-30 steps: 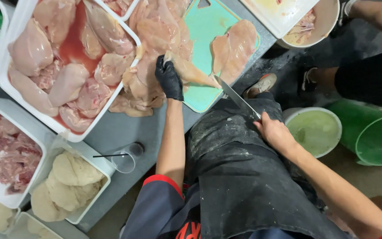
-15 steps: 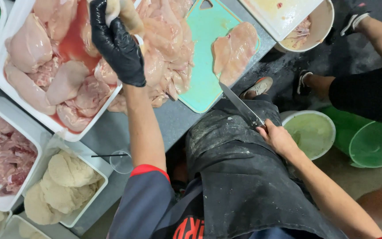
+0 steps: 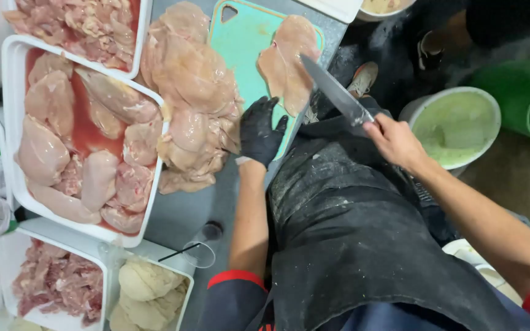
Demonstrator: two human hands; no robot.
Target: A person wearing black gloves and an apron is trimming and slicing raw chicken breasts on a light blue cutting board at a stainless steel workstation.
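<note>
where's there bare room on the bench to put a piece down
Free: the teal cutting board left of the fillet, and grey benchtop between the white tray and the left hand. Crowded: the chicken pile and the trays.

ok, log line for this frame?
left hand: gloved, open beside chicken pile | right hand: holds knife | blade over fillet on cutting board

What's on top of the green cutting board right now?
One flat raw chicken piece lies on the cutting board. The knife in the right hand has its tip over the piece. The gloved left hand rests at the board's near edge. A chicken pile hides the board's left edge.
</note>
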